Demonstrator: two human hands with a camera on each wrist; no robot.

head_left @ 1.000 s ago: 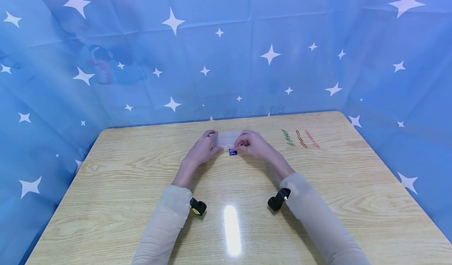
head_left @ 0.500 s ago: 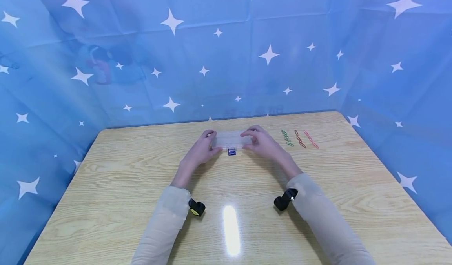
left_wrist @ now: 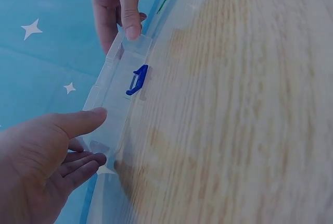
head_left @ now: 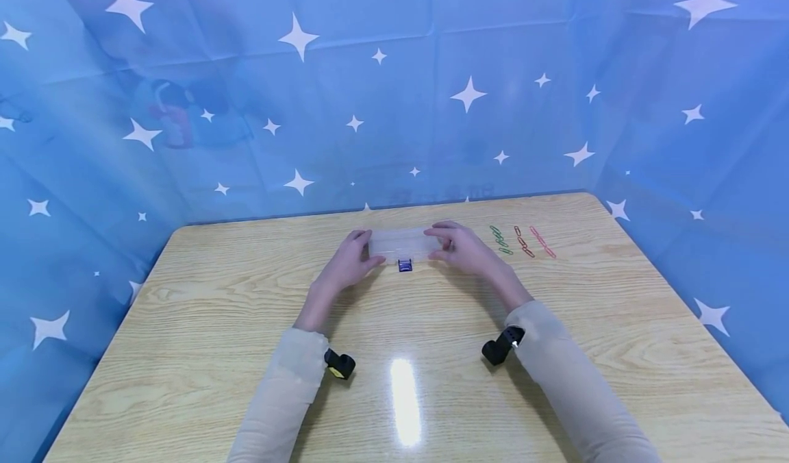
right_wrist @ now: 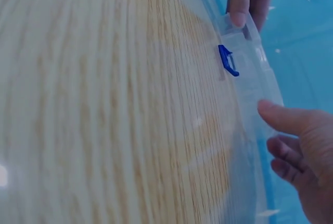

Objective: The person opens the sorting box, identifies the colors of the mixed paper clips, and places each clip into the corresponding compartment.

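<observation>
A clear plastic box (head_left: 402, 242) sits near the back of the table, its long side facing me. From the middle of its front a blue latch (head_left: 405, 266) sticks out, seen also as a blue clasp (left_wrist: 138, 80) in the left wrist view. My left hand (head_left: 346, 261) holds the box's left end, thumb on the front and index finger at the back. At the right end, my right hand (head_left: 465, 249) holds it likewise, thumb in front and index finger over the top edge. The remaining fingers are loosely bent beside the ends. What the box contains, I cannot tell.
To the right of the box lie a green chain of paper clips (head_left: 501, 240), a dark red chain (head_left: 524, 242) and a pink chain (head_left: 542, 242). A blue star-patterned curtain (head_left: 394, 107) hangs behind the wooden table (head_left: 246, 298).
My right hand has left the area by the latch and moved right to the box's right end, its fingers spreading. The left hand has shifted slightly left, staying at the left end.
</observation>
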